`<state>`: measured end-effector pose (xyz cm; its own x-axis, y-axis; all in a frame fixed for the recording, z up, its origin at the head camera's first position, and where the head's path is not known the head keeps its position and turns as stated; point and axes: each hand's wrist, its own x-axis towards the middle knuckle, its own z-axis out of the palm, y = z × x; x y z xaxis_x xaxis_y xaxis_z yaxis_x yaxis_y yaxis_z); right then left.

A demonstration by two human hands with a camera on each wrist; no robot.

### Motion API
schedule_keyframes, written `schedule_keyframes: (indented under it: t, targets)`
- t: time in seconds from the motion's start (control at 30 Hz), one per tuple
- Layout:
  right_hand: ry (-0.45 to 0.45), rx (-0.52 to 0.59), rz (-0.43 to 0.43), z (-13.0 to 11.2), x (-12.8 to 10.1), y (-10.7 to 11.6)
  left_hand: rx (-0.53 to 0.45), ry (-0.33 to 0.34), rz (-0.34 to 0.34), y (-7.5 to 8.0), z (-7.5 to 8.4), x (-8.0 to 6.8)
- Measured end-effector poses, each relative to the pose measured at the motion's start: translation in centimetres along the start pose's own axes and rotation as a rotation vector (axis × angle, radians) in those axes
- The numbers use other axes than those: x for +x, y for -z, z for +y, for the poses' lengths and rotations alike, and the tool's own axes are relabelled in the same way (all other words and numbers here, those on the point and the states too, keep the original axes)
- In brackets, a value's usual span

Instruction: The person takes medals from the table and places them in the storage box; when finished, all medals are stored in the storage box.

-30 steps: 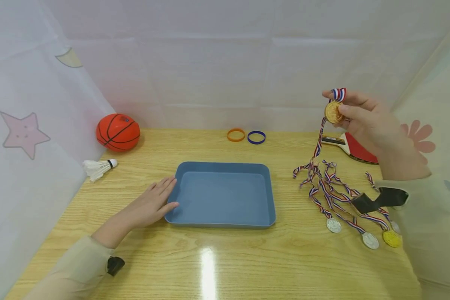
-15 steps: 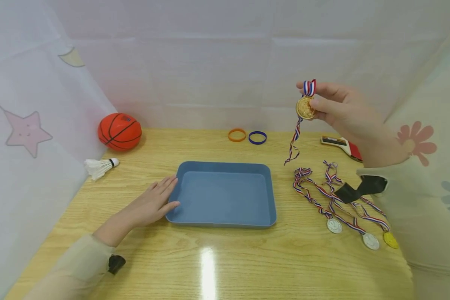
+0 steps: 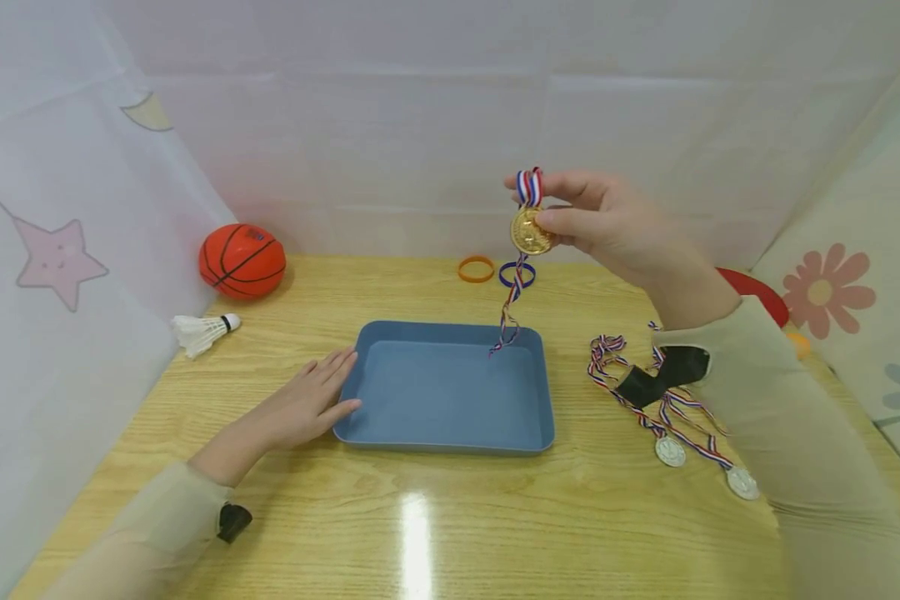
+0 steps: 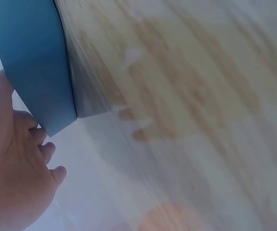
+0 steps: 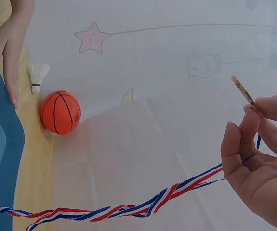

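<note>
Raised right hand [image 3: 607, 221] pinches a gold medal [image 3: 529, 231] (ribbon dangling); left hand [image 3: 307, 406] lies flat, fingers straight.

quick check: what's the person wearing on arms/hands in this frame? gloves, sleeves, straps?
No gloves: the left hand and right hand are bare. Both arms wear loose, pale beige long sleeves reaching the wrists. A black strap hangs under the right wrist, and a small black piece shows under the left sleeve cuff. No rings, watch or markings visible.
</note>
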<state>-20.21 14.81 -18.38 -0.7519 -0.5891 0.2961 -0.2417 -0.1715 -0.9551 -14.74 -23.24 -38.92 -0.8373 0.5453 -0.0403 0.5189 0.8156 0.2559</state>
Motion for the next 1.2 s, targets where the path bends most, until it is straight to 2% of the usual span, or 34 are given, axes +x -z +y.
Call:
schedule_keyframes:
  t: [0.13,0.3,0.53,0.7,0.93,1.2]
  targets:
    - [-0.057,-0.017,-0.067,1.2,1.4,-1.9,0.001,0.006,-0.008,-0.1,-0.2,0.2]
    - [-0.064,-0.086,-0.147,2.6,3.2,-4.1,-0.037,0.019,-0.021,-0.1,-0.2,0.3]
    - [-0.045,-0.127,-0.189,4.0,5.4,-6.7,-0.034,-0.002,0.002,-0.2,-0.5,0.3]
    - [-0.087,-0.12,-0.214,5.6,6.5,-8.0,-0.003,-0.012,0.021,-0.4,-0.5,0.5]
    - [-0.222,-0.138,-0.237,9.7,6.1,-9.4,-0.002,-0.014,0.02,-0.4,-0.2,0.6]
    - [-0.355,-0.229,-0.334,14.4,4.4,-9.9,-0.018,-0.011,0.006,-0.1,0.1,0.6]
